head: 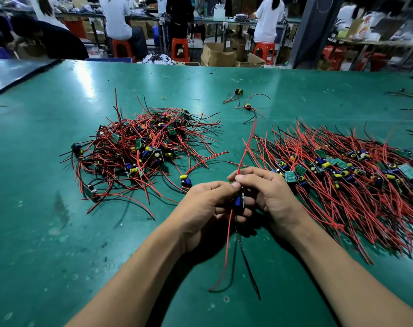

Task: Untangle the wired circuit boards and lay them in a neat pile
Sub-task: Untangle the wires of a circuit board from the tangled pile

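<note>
Counter (59, 232) carries the combed pile (342, 185) at right of frame, seemingly the larger share, then the tangled heap (141, 152) at centre left, yet to sort. Left grip (210, 208) and right grip (269, 194) pinch one board (239, 200) at lower centre.

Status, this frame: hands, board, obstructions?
Left hand and right hand both grip one small wired circuit board. Tangled red-wire heap left, neat pile right. No obstruction seen.

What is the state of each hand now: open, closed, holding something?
Left hand: closed, grips a small circuit board.
Right hand: closed, pinches that board's red wire.
</note>
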{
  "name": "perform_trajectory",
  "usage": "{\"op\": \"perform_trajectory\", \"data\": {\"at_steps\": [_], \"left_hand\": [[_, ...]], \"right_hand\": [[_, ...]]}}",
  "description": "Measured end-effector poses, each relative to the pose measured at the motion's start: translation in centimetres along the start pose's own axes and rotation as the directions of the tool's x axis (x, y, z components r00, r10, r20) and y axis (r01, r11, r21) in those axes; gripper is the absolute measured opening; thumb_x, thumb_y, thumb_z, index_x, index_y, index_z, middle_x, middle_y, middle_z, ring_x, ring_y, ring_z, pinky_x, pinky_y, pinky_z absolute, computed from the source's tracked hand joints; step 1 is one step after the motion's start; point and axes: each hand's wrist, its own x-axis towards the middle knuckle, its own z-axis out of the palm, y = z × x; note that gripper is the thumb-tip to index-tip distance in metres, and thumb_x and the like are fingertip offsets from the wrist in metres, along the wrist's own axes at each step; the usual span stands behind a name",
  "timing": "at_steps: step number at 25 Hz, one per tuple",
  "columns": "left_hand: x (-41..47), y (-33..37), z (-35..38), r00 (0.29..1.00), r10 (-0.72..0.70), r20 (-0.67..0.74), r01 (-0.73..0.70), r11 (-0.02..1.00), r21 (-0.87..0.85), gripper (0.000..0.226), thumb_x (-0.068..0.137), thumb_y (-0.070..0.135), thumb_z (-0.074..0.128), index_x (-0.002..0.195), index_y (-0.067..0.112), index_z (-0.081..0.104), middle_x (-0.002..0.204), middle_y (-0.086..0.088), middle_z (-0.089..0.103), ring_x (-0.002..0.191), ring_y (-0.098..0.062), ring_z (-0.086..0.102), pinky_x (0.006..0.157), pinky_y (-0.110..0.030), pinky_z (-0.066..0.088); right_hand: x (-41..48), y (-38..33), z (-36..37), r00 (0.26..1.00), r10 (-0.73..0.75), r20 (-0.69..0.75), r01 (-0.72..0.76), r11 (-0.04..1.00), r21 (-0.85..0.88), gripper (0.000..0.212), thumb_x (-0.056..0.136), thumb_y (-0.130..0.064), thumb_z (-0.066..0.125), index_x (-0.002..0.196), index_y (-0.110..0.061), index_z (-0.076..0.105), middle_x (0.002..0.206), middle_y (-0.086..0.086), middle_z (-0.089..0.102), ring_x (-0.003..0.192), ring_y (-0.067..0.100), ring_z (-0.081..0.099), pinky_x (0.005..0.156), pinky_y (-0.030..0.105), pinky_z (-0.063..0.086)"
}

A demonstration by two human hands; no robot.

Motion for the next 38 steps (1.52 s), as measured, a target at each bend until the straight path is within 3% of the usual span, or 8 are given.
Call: {"op": "perform_trajectory", "data": {"at_steps": [3, 6, 9, 12, 15, 18, 30, 38], "left_hand": [[0.0, 0.0, 0.2, 0.999, 0.006, -0.039, -0.006, 1.0, -0.022, 0.011, 0.091, 0.007, 0.06, 0.092, 0.003, 0.07, 0.08, -0.02, 0.071, 0.061, -0.025, 0.068, 0.058, -0.029, 0.058], [0.0, -0.2, 0.4, 0.992, 0.079, -0.097, -0.074, 0.996, 0.053, 0.015, 0.092, 0.004, 0.059, 0.083, 0.004, 0.071, 0.077, -0.018, 0.071, 0.059, -0.024, 0.068, 0.056, -0.033, 0.059], [0.0, -0.2, 0.2, 0.979, 0.158, -0.132, -0.137, 0.978, 0.155, 0.022, 0.092, 0.003, 0.059, 0.078, 0.008, 0.074, 0.069, -0.015, 0.07, 0.053, -0.02, 0.065, 0.05, -0.026, 0.056], [0.1, -0.2, 0.0, 0.969, 0.205, -0.136, -0.171, 0.959, 0.228, 0.02, 0.091, 0.004, 0.06, 0.079, 0.006, 0.075, 0.064, -0.011, 0.067, 0.054, -0.015, 0.064, 0.047, -0.023, 0.051], [0.1, -0.2, 0.0, 0.972, 0.202, -0.12, -0.161, 0.946, 0.283, 0.022, 0.09, 0.006, 0.061, 0.073, 0.007, 0.075, 0.061, -0.01, 0.066, 0.049, -0.015, 0.057, 0.046, -0.02, 0.046], [0.0, -0.2, 0.0, 0.974, 0.205, -0.094, -0.156, 0.913, 0.378, 0.022, 0.088, 0.009, 0.063, 0.07, 0.011, 0.075, 0.061, -0.007, 0.068, 0.053, -0.015, 0.055, 0.049, -0.02, 0.042], [-0.5, 0.1, -0.3, 0.984, 0.18, -0.007, -0.159, 0.889, 0.43, 0.027, 0.086, 0.004, 0.061, 0.065, 0.013, 0.074, 0.058, 0.0, 0.062, 0.051, -0.008, 0.054, 0.046, -0.016, 0.04], [-0.3, -0.1, -1.0, 0.986, 0.157, 0.051, -0.164, 0.901, 0.402, 0.021, 0.083, 0.009, 0.065, 0.064, 0.015, 0.074, 0.059, 0.0, 0.065, 0.05, -0.007, 0.055, 0.047, -0.015, 0.041]], "right_hand": [[0.3, -0.1, -0.2, 0.997, 0.075, 0.002, -0.075, 0.997, 0.036, 0.006, 0.076, -0.014, 0.073, 0.082, -0.012, 0.075, 0.067, 0.011, 0.057, 0.046, 0.017, 0.046, 0.043, 0.024, 0.043], [0.2, 0.0, -0.3, 0.997, 0.081, 0.001, -0.081, 0.996, 0.029, 0.004, 0.081, -0.011, 0.073, 0.079, -0.015, 0.075, 0.067, 0.007, 0.063, 0.048, 0.015, 0.056, 0.042, 0.022, 0.045], [0.4, 0.3, -0.4, 0.996, 0.082, 0.036, -0.084, 0.993, 0.077, 0.006, 0.074, -0.017, 0.077, 0.078, -0.015, 0.074, 0.071, 0.007, 0.065, 0.055, 0.017, 0.06, 0.05, 0.026, 0.05], [0.5, 0.5, -0.3, 0.998, 0.055, 0.026, -0.056, 0.998, 0.039, 0.014, 0.074, -0.021, 0.082, 0.072, -0.016, 0.069, 0.064, 0.003, 0.056, 0.056, 0.016, 0.043, 0.059, 0.03, 0.04], [0.6, 0.6, -0.3, 0.996, 0.049, -0.069, -0.05, 0.999, -0.004, 0.023, 0.083, -0.016, 0.076, 0.064, -0.019, 0.063, 0.053, -0.001, 0.046, 0.043, 0.01, 0.033, 0.048, 0.021, 0.031], [0.9, 0.5, -0.4, 0.986, 0.021, -0.164, -0.009, 0.997, 0.078, 0.026, 0.085, -0.006, 0.071, 0.067, -0.017, 0.057, 0.045, -0.008, 0.038, 0.037, 0.005, 0.028, 0.036, 0.017, 0.025], [1.7, 0.1, -1.1, 0.934, -0.022, -0.358, 0.115, 0.964, 0.24, 0.026, 0.089, 0.003, 0.065, 0.073, -0.014, 0.052, 0.047, -0.01, 0.04, 0.037, 0.004, 0.03, 0.034, 0.016, 0.024], [1.3, -1.4, -1.2, 0.964, 0.085, -0.251, 0.031, 0.905, 0.425, 0.024, 0.095, -0.017, 0.06, 0.073, -0.008, 0.062, 0.059, -0.004, 0.038, 0.037, 0.002, 0.028, 0.034, 0.014, 0.024]]}}
